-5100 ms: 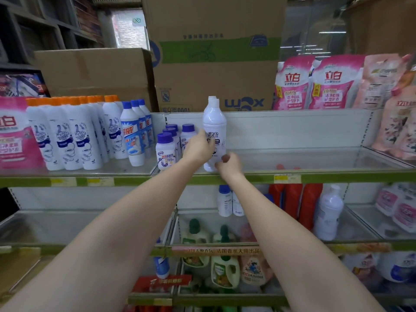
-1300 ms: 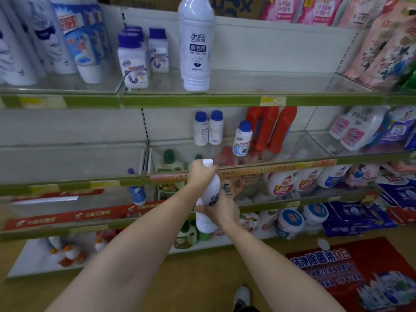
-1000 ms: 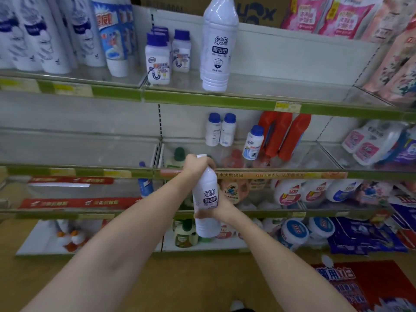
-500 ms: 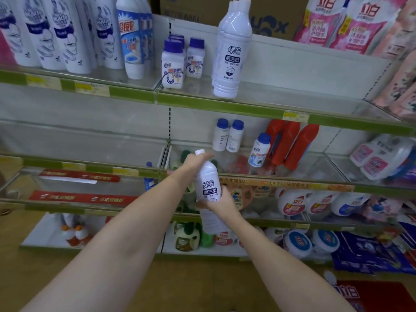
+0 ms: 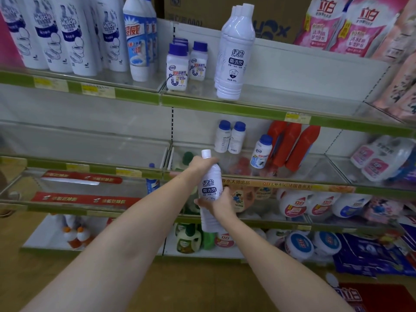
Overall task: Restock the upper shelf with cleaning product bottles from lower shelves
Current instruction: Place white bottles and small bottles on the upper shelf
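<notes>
— Hand positions?
— Both forearms extended to frame centre. Left hand closed round the neck of a white toilet-cleaner bottle, just under its cap; right hand clasps the lower body.
— Bottle attitude?
— Upright, slightly tilted, in front of the middle shelves.
— Beyond?
— Matching bottles in a row on the upper shelf, upper centre.

White bottle upright, both-handed
</notes>
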`<state>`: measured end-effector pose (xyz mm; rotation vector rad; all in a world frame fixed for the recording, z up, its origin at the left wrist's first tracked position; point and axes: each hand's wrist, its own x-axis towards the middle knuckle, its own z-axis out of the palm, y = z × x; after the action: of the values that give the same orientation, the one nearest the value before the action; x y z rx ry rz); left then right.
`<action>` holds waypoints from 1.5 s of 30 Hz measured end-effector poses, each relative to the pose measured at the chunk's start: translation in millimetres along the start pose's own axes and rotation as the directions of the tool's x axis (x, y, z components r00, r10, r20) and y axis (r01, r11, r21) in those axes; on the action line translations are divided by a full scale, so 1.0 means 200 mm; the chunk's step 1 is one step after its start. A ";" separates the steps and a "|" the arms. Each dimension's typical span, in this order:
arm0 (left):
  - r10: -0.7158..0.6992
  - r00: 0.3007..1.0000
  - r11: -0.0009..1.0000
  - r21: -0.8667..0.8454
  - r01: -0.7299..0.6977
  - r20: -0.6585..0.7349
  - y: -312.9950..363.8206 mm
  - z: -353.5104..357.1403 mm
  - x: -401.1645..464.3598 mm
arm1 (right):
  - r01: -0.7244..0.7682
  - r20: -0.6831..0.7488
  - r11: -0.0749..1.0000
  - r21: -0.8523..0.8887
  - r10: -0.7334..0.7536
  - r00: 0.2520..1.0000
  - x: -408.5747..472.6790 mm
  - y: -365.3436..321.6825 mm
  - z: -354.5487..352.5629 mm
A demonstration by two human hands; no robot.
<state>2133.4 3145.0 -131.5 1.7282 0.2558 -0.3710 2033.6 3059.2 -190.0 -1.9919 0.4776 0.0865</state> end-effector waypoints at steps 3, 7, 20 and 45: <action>-0.016 1.000 0.999 -0.049 0.015 -0.002 -0.01 -0.03 -0.01 | -0.011 0.006 0.999 -0.034 0.011 1.000 0.00 -0.01 0.04; -0.036 0.999 0.990 -0.141 0.031 -0.031 -0.03 -0.09 0.02 | 0.035 0.119 0.998 -0.048 -0.029 0.992 -0.02 -0.04 -0.02; 0.162 0.986 0.981 -0.097 -0.166 -0.044 0.25 -0.05 -0.08 | 0.099 0.082 0.987 0.129 -0.110 0.991 0.01 -0.20 -0.12; 0.764 0.618 0.626 -0.019 -0.780 -0.186 1.72 0.33 -0.21 | 0.571 -0.458 0.779 0.259 -0.421 0.783 0.46 -1.22 -1.00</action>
<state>2216.1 3016.7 187.2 1.5993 -0.3741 0.4298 2178.3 2950.8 84.3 -1.6733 0.1549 -0.7000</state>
